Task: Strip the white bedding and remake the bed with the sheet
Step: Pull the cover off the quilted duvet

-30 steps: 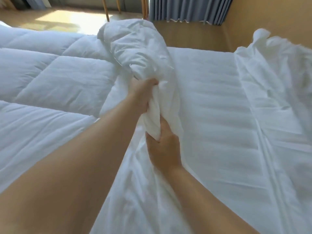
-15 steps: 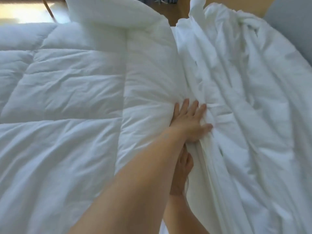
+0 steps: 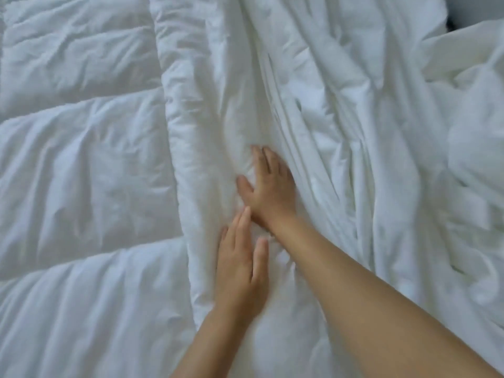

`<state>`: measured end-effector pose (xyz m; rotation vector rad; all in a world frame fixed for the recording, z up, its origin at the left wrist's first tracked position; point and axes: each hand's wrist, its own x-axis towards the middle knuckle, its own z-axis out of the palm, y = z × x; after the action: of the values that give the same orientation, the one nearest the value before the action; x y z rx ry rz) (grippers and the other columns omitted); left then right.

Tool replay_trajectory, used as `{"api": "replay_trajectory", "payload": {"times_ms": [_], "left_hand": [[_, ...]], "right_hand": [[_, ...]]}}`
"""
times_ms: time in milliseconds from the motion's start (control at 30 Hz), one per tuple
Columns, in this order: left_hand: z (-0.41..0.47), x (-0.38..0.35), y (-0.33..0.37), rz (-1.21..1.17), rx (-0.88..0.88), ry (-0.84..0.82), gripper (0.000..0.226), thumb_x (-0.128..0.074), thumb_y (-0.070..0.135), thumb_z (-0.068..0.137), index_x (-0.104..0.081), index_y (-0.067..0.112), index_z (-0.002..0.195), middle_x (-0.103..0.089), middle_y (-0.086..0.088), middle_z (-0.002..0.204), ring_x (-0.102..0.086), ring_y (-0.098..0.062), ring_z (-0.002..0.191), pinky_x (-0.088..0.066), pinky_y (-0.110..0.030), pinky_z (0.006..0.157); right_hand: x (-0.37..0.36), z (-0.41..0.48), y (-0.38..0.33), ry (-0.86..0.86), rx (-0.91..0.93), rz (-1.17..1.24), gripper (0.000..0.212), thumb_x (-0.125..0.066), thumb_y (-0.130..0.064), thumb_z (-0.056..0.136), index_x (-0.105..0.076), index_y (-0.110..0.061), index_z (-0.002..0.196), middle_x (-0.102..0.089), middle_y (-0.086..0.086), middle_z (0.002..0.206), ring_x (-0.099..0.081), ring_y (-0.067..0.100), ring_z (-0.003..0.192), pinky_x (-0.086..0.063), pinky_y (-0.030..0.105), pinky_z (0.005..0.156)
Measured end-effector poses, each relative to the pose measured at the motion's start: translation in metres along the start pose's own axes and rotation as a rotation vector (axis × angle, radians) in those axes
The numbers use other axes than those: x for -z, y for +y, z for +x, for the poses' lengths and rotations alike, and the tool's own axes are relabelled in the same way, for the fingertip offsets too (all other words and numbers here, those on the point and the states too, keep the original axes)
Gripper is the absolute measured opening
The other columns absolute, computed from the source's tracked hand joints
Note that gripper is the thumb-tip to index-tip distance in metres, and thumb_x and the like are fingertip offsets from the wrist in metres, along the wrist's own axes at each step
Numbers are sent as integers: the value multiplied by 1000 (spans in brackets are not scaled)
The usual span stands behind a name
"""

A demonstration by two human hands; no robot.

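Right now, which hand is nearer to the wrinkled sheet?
Right. The right hand lies against the folds of the wrinkled sheet; the left hand rests apart, on the edge of the duvet.

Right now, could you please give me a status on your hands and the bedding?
Left hand open, flat on duvet edge. Right hand open, pressing beside the rumpled sheet. No obstruction visible.
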<state>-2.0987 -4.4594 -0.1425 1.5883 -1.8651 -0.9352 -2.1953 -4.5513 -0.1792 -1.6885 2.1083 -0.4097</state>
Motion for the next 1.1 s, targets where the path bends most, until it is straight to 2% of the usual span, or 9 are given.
{"api": "replay_trajectory", "payload": {"times_ms": [200, 400, 533, 633, 700, 800, 933, 1000, 1100], "left_hand": [[-144, -7, 13, 168, 148, -221, 61, -39, 32, 84, -48, -7, 131, -47, -25, 136, -39, -41, 130, -23, -40, 106], [-233, -9, 45, 124, 291, -303, 74, -32, 47, 83, -33, 3, 143, -27, -11, 152, -15, -19, 142, -10, -30, 116], [-243, -16, 66, 41, 161, -191, 65, -39, 42, 86, -37, 9, 142, -28, 0, 147, -21, -18, 140, -12, -28, 113], [-250, -31, 73, 327, 105, -510, 62, -40, 39, 92, -26, 17, 148, -12, -7, 158, -3, -24, 146, -4, -43, 116], [-254, -41, 65, 519, 139, -686, 64, -37, 36, 95, -8, 23, 151, 13, -5, 158, 17, -25, 144, 7, -46, 115], [-244, -47, 64, 494, 165, -593, 57, -45, 34, 91, -29, 24, 144, -11, -7, 156, -6, -25, 144, -7, -41, 115], [-214, -47, 89, 178, 392, -393, 37, -51, 26, 89, -57, 17, 124, -52, -5, 125, -49, -23, 112, -38, -32, 90], [-200, -47, 106, 53, 484, -479, 36, -48, 27, 93, -55, 17, 127, -57, -3, 124, -54, -17, 105, -41, -28, 83], [-183, -44, 138, -354, 561, -596, 38, -47, 38, 97, -57, 20, 128, -61, 4, 124, -57, -13, 112, -43, -20, 84]], "right_hand": [[31, -223, 35, -152, -171, 229, 74, -47, -52, 82, -43, -3, 137, -55, 13, 131, -52, 29, 116, -32, 28, 100], [56, -350, 57, -327, -590, 608, 19, -61, -37, 89, -60, -24, 103, -69, -9, 96, -65, 11, 98, -50, 29, 87], [81, -362, 64, 26, -572, 596, 45, -57, -57, 82, -56, -13, 74, -61, 4, 63, -57, 18, 57, -47, 28, 57], [77, -361, 82, -125, -731, 521, 37, -65, -40, 85, -57, -6, 72, -61, 9, 68, -56, 28, 69, -45, 35, 66], [80, -347, 95, -67, -539, 241, 18, -70, -24, 83, -64, -7, 82, -61, 11, 81, -57, 31, 80, -45, 36, 73], [99, -318, 122, 268, -168, -104, 38, -77, -13, 70, -64, -1, 104, -61, 19, 97, -59, 37, 87, -48, 41, 74], [122, -303, 155, -112, -302, -335, 36, -63, -34, 87, -59, -7, 110, -60, 11, 113, -52, 31, 110, -35, 38, 89], [133, -307, 162, -52, -295, -202, 21, -52, -25, 95, -59, -6, 90, -62, 13, 98, -54, 32, 95, -32, 36, 77], [157, -329, 140, 166, -157, 241, 42, -52, -20, 95, -30, -23, 59, -43, -6, 57, -38, 7, 53, -23, 25, 53]]}}
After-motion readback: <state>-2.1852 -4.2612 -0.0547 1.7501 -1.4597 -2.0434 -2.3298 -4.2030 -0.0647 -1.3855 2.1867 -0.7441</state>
